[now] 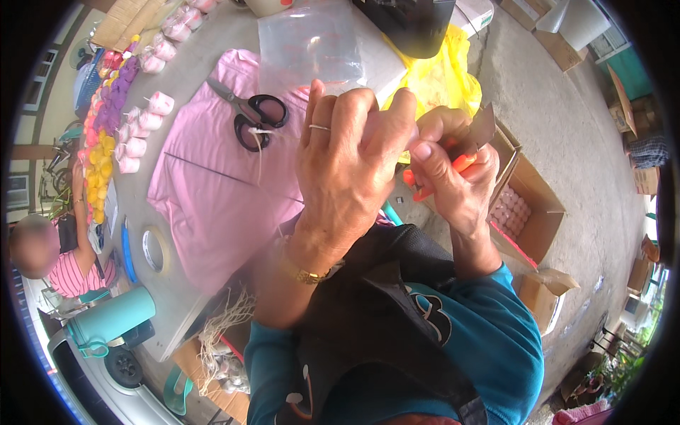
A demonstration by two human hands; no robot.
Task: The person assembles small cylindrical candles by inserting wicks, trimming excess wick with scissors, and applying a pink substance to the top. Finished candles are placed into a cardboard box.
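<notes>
My left hand (347,163), with a ring and a gold-coloured watch, is raised over the table edge, its fingers curled in a pinch. What they grip is hidden behind them. Close beside it, my right hand (460,177) is closed on a bright orange object (464,163), mostly covered by the fingers. A dark brown flat, pointed piece (483,126) sticks up from the same hand. Left of my hands, black-handled scissors (249,113) lie partly spread on a pink cloth (219,184). A pale string (259,152) runs down from the scissors' handles toward my left wrist.
A clear plastic bag (312,46) and a yellow bag (443,78) lie beyond. Small pink-white bundles (145,124), a tape roll (153,249) and a teal bottle (113,319) line the left. An open carton (542,205) stands right. A person (71,262) sits at far left.
</notes>
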